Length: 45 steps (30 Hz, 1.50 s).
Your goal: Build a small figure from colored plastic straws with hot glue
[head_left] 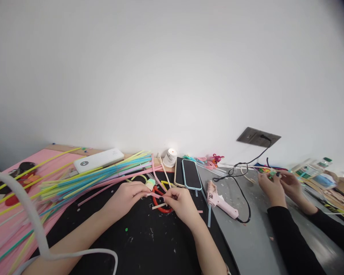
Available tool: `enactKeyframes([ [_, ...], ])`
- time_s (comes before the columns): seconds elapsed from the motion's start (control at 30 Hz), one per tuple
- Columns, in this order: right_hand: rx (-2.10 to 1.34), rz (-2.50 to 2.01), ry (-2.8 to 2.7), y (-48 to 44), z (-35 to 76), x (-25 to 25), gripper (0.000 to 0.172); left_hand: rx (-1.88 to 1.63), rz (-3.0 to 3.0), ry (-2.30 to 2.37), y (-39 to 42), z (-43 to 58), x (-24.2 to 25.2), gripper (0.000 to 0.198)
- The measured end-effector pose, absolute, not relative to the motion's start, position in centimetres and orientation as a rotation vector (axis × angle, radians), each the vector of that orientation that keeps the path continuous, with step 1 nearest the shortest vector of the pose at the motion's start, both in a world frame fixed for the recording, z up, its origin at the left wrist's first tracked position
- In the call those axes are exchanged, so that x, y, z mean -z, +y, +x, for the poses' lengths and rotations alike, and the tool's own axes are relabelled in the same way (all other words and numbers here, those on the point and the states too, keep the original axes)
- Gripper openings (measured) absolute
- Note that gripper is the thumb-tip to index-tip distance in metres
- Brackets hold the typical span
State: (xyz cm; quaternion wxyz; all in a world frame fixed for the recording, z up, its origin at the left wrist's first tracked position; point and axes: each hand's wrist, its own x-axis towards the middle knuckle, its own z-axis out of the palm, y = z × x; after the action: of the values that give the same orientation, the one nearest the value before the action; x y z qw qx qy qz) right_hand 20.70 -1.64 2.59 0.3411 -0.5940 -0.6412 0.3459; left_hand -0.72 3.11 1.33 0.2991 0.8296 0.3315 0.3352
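Pink chenille stem (pixel 155 195), short and slim, is pinched by the left hand (pixel 132 194) and right hand (pixel 180 201); just below them lie a smooth red loop (pixel 164 210) and black mat (pixel 143 240), with a white wall (pixel 172 76) beyond.

No text is legible. White, rounded rectangular device (pixel 103 159), far left: one round dark emblem (pixel 84 164) (too small to read).

Soft light, white wall (pixel 172 76) brightest mid-frame, sheen on grey tabletop (pixel 246 244), dark upper-right corner, edges stretched
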Motion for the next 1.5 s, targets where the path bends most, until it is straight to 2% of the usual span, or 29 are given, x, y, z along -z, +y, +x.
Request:
enactKeyframes([
  [0.13,-0.767,-1.529,-1.768,-1.7,20.8,-3.1,0.02,-0.838,2.164,0.919,3.1,-0.7,-1.5,0.023],
  [0.3,-0.672,-1.46,-1.756,-1.7,20.9,-3.3,0.016,-0.889,1.836,1.032,3.0,-0.2,-1.7,0.011],
  [0.6,-0.839,-1.413,-1.619,-1.9,20.0,-3.2,0.015,-0.872,1.284,0.989,2.4,0.7,-2.3,0.018],
  [0.93,-0.907,-1.402,-1.621,-1.8,20.0,-3.4,0.019,-0.882,1.703,1.033,2.7,0.2,-2.6,0.016],
  [1.07,-0.926,-1.385,-1.586,-1.9,19.8,-3.1,0.017,-0.889,1.615,0.963,2.7,0.2,-2.4,0.016],
  [1.17,-0.828,-1.348,-1.646,-1.8,19.7,-2.7,0.013,-0.846,1.577,0.887,2.9,0.1,-1.8,0.022],
  [1.33,-0.637,-1.386,-1.735,-1.6,19.9,-2.4,0.013,-0.774,1.938,0.856,3.1,-0.2,-1.5,0.022],
  [1.5,-0.705,-1.43,-1.635,-1.7,19.5,-2.4,0.01,-0.932,1.587,0.945,2.6,0.4,-1.9,0.015],
])
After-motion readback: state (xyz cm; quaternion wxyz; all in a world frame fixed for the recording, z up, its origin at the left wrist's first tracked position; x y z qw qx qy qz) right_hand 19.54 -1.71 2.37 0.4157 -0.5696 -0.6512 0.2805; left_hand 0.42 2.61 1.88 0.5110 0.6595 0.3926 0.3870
